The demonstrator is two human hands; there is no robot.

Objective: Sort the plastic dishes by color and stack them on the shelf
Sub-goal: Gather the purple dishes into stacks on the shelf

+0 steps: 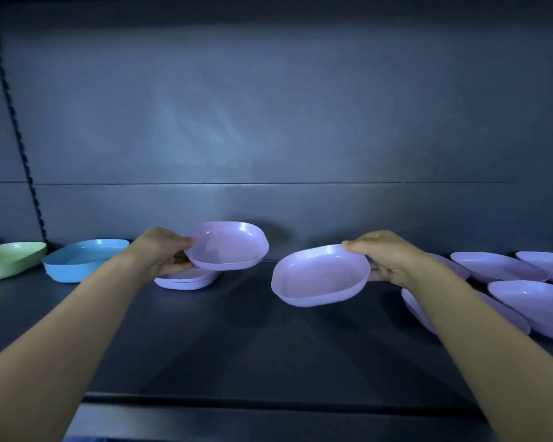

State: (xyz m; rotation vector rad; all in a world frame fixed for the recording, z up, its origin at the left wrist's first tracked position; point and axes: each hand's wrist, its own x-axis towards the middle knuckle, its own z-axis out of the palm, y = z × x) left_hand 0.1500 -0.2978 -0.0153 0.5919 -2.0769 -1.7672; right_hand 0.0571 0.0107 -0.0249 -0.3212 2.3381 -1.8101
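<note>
Purple dish (227, 245) held off the shelf (237, 346) just above a short purple stack (186, 280) – left hand (163, 250) pinches its left rim, thumb on top. Second purple dish (320, 275) also in the air, mid-shelf, tilted toward the camera – right hand (387, 260) grips its right rim. Hands well apart. Loose purple dishes (498, 266) lie spread on the shelf at right. Blue dishes (80, 260) and green dish (10, 260) sit far left.

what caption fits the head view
Left hand holds a purple dish over the purple stack; right hand holds a second dish above the shelf.
</note>
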